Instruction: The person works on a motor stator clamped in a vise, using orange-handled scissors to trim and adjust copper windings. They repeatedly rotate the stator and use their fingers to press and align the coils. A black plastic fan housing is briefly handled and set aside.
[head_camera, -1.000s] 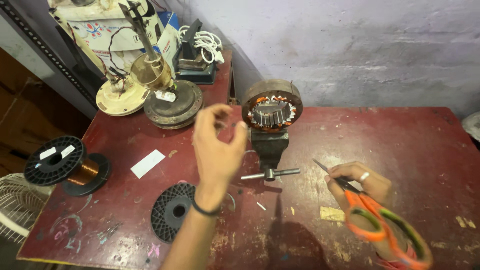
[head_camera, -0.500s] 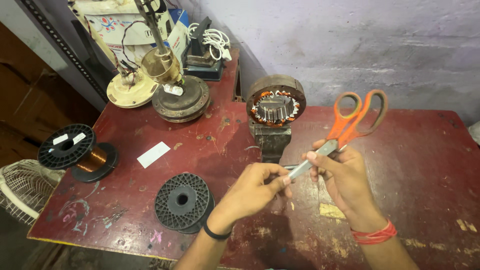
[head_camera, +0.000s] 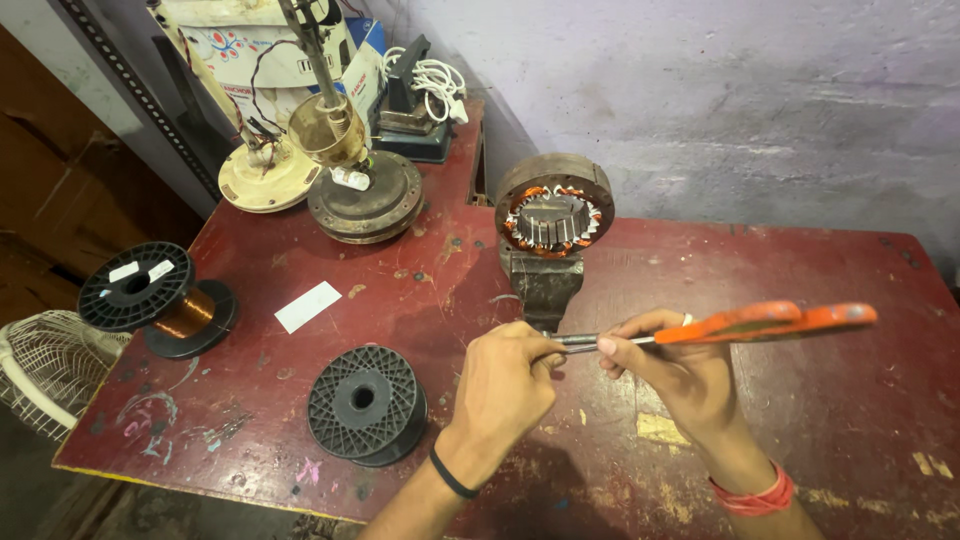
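My right hand grips orange-handled scissors near the pivot, handles pointing right, blades pointing left. My left hand pinches the tips of the metal blades; whether something thin is held there I cannot tell. Both hands hover over the red table, just in front of a small bench vise that clamps a round motor stator with copper windings.
A black empty spool lies near the front edge. A spool of copper wire sits at the left, a white paper slip beside it. Fan motor parts stand at the back; a white fan guard lies off the table's left.
The scissors have tilted from handles-up to lying level with handles to the right. My left hand stays on the blade tips. Earlier still, the left hand was raised and the scissors lay low at the right.
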